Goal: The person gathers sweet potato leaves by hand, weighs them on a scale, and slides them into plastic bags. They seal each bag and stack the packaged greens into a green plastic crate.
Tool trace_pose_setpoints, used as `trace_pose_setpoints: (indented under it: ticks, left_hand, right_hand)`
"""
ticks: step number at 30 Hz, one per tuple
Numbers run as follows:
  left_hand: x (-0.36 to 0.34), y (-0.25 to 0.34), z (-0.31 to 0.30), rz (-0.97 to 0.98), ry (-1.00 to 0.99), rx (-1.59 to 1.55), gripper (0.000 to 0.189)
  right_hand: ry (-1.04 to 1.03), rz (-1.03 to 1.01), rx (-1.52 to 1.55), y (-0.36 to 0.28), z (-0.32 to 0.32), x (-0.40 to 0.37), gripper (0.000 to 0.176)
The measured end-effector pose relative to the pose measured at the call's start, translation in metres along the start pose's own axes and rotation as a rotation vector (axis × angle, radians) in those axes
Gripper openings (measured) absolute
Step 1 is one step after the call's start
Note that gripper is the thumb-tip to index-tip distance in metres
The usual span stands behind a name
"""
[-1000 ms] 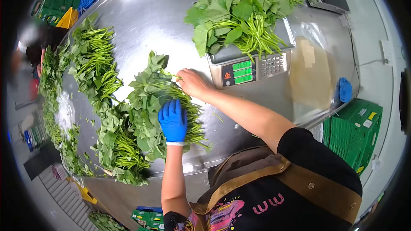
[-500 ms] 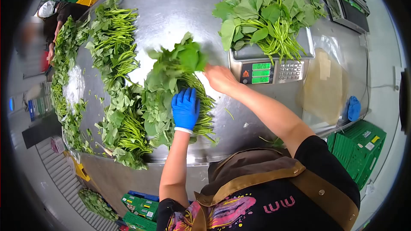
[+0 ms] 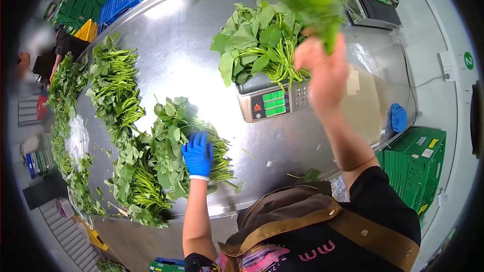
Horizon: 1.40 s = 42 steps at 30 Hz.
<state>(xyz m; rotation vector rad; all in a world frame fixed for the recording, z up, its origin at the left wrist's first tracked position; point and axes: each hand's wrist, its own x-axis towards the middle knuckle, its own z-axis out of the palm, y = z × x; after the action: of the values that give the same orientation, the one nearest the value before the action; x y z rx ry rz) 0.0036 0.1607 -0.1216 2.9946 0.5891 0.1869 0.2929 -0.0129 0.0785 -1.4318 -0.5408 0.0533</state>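
Observation:
My left hand (image 3: pixel 197 154), in a blue glove, lies with its fingers stretched out over a row of leafy greens (image 3: pixel 170 136) on the metal table. My bare right hand (image 3: pixel 325 70) is raised beside the scale, closed around the stems of a bunch of leafy greens (image 3: pixel 307 0). That bunch is blurred and partly cut off by the top edge. Beneath and left of it, more cut greens (image 3: pixel 267 38) are heaped on the pan of a digital scale (image 3: pixel 267 106) with lit green displays.
Further rows of greens (image 3: pixel 118 85) cover the left part of the metal table (image 3: pixel 201 35). A blue crumpled glove (image 3: pixel 398 117) lies at right, above green crates (image 3: pixel 416 163). Another person (image 3: pixel 68 45) stands at the far left. A dark device (image 3: pixel 373 7) sits at the back right.
My right hand has moved from the row up and right past the scale, lifting a bunch of greens. My left hand stays on the row. The whole view has shifted.

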Motion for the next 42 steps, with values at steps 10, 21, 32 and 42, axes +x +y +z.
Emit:
trace_pose_setpoints:
  ticks: [10, 21, 32, 42]
  left_hand:
    - [0.001, 0.002, -0.001, 0.011, -0.019, 0.006, 0.046]
    - [0.011, 0.083, -0.031, 0.147, 0.186, -0.308, 0.042]
    - [0.062, 0.165, -0.046, 0.077, 0.294, -0.635, 0.037]
    - [0.173, 0.197, -0.096, -0.063, 0.396, -0.719, 0.048]
  right_hand:
    - [-0.306, 0.277, -0.983, 0.115, -0.074, 0.007, 0.032]
    - [-0.259, 0.149, -0.791, 0.130, -0.089, 0.006, 0.031]
    - [0.190, 0.137, -0.076, 0.077, -0.105, 0.028, 0.028]
    - [0.232, 0.162, -0.158, 0.066, -0.139, 0.028, 0.030]
